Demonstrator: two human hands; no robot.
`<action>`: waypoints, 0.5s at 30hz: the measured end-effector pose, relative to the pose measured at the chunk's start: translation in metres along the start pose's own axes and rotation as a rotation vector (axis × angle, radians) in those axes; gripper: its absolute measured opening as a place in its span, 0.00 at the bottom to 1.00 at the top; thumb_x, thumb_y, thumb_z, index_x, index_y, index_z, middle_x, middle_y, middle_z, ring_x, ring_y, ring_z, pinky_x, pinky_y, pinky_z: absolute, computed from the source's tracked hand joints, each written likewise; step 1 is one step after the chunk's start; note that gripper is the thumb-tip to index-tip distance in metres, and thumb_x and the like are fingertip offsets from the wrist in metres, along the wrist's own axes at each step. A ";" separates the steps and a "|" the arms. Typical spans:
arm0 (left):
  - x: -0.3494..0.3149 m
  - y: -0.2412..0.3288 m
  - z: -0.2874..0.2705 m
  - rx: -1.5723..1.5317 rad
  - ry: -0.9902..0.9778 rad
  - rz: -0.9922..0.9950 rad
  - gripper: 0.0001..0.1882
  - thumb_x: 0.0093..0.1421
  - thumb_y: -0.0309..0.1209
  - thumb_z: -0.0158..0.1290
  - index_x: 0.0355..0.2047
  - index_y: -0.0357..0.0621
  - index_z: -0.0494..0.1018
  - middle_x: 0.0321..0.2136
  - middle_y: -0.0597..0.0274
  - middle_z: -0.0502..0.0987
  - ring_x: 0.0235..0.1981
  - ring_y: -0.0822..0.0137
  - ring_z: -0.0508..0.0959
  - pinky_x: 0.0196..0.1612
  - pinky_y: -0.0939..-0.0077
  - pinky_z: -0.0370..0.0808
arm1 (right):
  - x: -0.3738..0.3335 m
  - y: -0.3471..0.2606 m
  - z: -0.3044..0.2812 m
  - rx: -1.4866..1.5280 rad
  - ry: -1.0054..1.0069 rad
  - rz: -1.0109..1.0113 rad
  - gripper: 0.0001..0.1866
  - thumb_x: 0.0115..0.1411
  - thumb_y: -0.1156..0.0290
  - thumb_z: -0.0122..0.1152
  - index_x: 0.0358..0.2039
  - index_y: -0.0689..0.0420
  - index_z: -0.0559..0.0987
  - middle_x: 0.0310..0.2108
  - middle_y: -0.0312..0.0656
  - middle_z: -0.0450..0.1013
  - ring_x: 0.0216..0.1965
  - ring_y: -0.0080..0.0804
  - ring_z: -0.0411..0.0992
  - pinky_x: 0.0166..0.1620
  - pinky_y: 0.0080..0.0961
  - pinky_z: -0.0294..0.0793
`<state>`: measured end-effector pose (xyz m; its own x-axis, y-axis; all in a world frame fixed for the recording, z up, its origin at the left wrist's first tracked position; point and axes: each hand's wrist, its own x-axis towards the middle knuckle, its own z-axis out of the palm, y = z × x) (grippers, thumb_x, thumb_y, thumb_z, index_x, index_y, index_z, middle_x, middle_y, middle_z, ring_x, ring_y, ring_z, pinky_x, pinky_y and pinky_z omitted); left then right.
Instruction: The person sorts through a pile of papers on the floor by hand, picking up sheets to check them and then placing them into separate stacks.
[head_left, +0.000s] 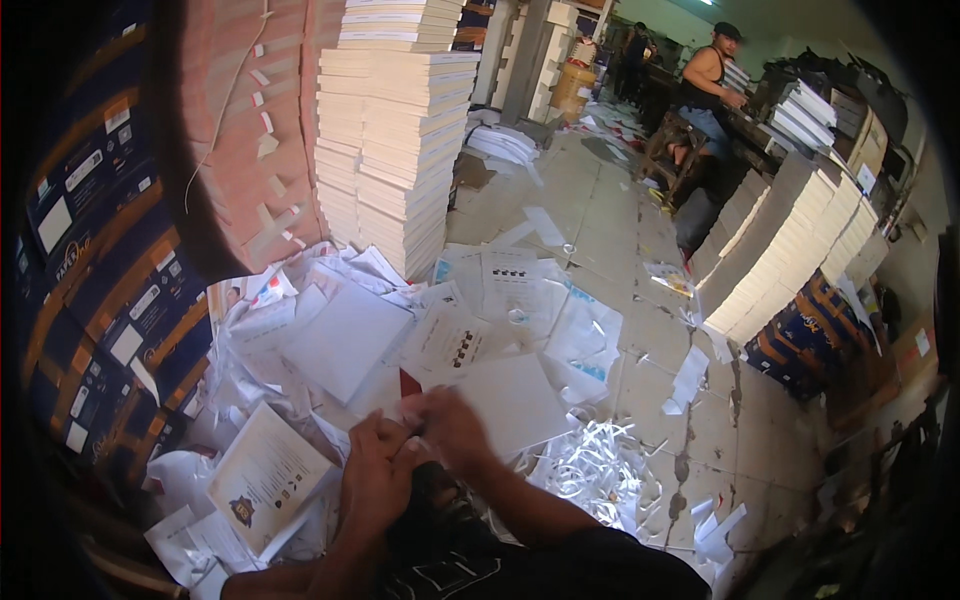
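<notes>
My left hand (378, 455) and my right hand (450, 428) meet close together in front of my body. The left hand's fingers are curled in, its thumb toward the right hand. The right hand is blurred, with bent fingers; whatever lies between the hands is too small or hidden. A small red piece (409, 384) shows just beyond the fingertips. A white block of paper (520, 398) lies right beside my right hand. Farther left, another white paper block (348, 340) rests on crumpled sheets. Near my left forearm lies a printed booklet or sheet stack (265, 480).
A tall stack of books (395, 150) stands beyond the paper heap. Dark blue cartons (100, 260) line the left side. Shredded paper strips (600, 465) lie on the tiled floor. More stacked books (775, 250) stand at right. A person (705, 90) sits at a far bench.
</notes>
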<state>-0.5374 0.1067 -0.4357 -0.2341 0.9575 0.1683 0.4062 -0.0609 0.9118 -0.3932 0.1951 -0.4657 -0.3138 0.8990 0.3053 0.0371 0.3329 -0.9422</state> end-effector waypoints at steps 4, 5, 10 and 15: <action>0.022 0.009 -0.013 0.151 0.120 0.155 0.22 0.60 0.27 0.55 0.54 0.40 0.64 0.47 0.55 0.69 0.47 0.61 0.71 0.47 0.68 0.71 | -0.003 0.087 -0.179 0.738 0.825 0.260 0.16 0.70 0.62 0.46 0.53 0.55 0.65 0.52 0.45 0.71 0.54 0.36 0.71 0.56 0.46 0.70; 0.029 0.002 -0.021 0.137 0.070 0.075 0.23 0.59 0.26 0.56 0.54 0.40 0.65 0.47 0.55 0.70 0.47 0.61 0.72 0.46 0.68 0.72 | -0.030 0.133 -0.246 0.708 0.820 0.148 0.18 0.70 0.61 0.45 0.56 0.55 0.65 0.55 0.42 0.70 0.58 0.33 0.68 0.57 0.42 0.69; 0.038 -0.078 -0.064 0.244 -0.014 -0.077 0.20 0.56 0.27 0.59 0.49 0.36 0.69 0.45 0.50 0.71 0.42 0.58 0.75 0.44 0.67 0.73 | -0.111 0.198 -0.307 0.993 1.428 0.380 0.22 0.71 0.60 0.29 0.58 0.56 0.63 0.61 0.40 0.62 0.61 0.39 0.64 0.58 0.57 0.61; 0.017 -0.132 -0.104 0.316 -0.081 -0.111 0.21 0.54 0.27 0.60 0.48 0.37 0.70 0.44 0.51 0.72 0.41 0.57 0.76 0.44 0.66 0.74 | -0.138 0.263 -0.297 1.129 1.832 0.555 0.23 0.69 0.60 0.34 0.59 0.55 0.64 0.56 0.40 0.67 0.53 0.39 0.70 0.55 0.66 0.63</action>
<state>-0.6871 0.1014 -0.5137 -0.2262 0.9735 0.0329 0.6386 0.1227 0.7597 -0.0587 0.2433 -0.7146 0.5214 0.2465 -0.8170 -0.8277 0.3789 -0.4139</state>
